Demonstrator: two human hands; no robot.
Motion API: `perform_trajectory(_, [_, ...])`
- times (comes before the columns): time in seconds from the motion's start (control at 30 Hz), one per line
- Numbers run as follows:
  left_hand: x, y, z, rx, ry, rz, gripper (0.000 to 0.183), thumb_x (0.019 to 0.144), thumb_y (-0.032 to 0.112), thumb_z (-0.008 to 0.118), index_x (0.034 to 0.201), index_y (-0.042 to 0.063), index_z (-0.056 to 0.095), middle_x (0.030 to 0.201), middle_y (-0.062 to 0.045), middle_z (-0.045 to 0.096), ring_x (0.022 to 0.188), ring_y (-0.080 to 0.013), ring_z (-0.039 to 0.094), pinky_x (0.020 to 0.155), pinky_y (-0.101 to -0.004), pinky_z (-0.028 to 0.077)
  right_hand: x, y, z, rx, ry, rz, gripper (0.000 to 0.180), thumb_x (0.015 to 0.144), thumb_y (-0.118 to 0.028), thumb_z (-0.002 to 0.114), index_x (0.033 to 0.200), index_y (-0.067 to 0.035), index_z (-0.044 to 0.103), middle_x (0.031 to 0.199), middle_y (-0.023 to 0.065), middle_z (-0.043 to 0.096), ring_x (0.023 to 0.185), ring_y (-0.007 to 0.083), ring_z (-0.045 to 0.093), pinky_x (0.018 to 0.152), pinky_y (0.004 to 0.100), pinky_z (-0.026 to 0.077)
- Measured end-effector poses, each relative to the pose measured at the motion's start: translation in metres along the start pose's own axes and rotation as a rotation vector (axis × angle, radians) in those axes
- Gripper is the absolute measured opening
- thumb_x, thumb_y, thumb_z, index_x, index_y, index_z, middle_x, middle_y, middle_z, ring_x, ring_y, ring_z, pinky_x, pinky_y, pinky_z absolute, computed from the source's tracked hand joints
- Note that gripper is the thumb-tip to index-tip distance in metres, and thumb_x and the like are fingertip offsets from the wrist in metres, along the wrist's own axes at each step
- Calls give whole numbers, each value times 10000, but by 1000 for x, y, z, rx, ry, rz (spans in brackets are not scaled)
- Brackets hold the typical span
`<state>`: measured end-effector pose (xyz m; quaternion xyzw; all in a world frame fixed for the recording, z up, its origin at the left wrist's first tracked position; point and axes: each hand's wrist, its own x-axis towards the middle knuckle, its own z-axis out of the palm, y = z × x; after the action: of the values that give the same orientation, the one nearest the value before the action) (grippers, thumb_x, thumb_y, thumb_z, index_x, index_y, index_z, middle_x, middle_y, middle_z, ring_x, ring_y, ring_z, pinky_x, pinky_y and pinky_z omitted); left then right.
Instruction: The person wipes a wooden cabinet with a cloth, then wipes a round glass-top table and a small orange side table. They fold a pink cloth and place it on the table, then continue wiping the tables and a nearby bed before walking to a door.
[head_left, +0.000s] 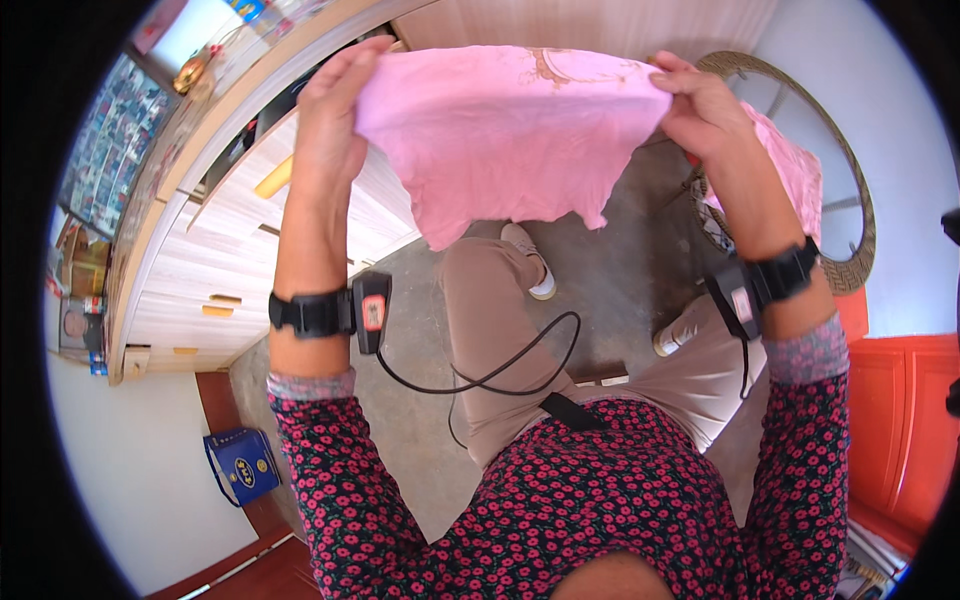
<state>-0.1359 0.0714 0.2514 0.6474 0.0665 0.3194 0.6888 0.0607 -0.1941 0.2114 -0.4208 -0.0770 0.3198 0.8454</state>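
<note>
A pink cloth garment (510, 142) with a golden-brown print near its top edge hangs stretched between my hands. My left hand (335, 101) grips its upper left corner, and my right hand (697, 101) pinches the upper right one. The lower edge dangles unevenly above the concrete floor (600, 262) and my left knee. Which part of the garment is uppermost I cannot tell. Each wrist wears a black strap with a small box; a black cable (480, 386) runs from the left box across my lap.
At left stands a pale wooden cabinet (247, 262) with an open drawer (281, 150). A round glass table with a woven rim (862, 247) at right bears another pink cloth (795, 176). A blue bag (241, 465) sits by the left wall, and a red cabinet (907, 420) is at right.
</note>
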Motion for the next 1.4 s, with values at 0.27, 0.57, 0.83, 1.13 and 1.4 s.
perform_trajectory(0.27, [-216,-35,-39,113,112,-271,433,785,-49,606,1205,-23,505,968,-25,549,712,-46,472,628,-173,391,-140,119,-69,30,-122,597,543,688,105,599,1208,15,469,1056,148,590,944,229,596,844,313,502])
perform_trajectory(0.57, [-317,-89,-86,122,230,-561,416,734,-101,543,1144,-32,528,1006,-49,556,838,-97,536,745,-214,424,-171,185,-131,-288,-214,1155,511,773,-42,648,1237,5,438,1064,147,616,712,91,553,574,187,419])
perform_trajectory(0.83, [-291,-78,-96,27,137,-620,369,678,-96,619,1037,-14,602,1111,-63,545,946,-137,543,835,-257,424,-187,215,-100,-811,-806,697,374,778,-75,676,1136,-25,581,1074,48,623,886,114,576,759,275,465])
perform_trajectory(1.13, [-252,-45,-97,557,-526,-574,228,631,-81,646,845,-3,649,950,-66,600,894,-176,570,797,-279,438,-151,157,-89,-705,-307,287,62,778,7,602,828,3,640,820,42,654,753,95,589,715,243,474])
perform_trajectory(1.4, [-116,25,-81,971,-66,8,79,847,-15,509,887,-35,574,708,-53,563,695,-105,503,658,-237,424,-54,49,-1,-1007,-193,-366,52,793,-32,598,786,11,627,688,-11,583,624,55,494,574,209,405])
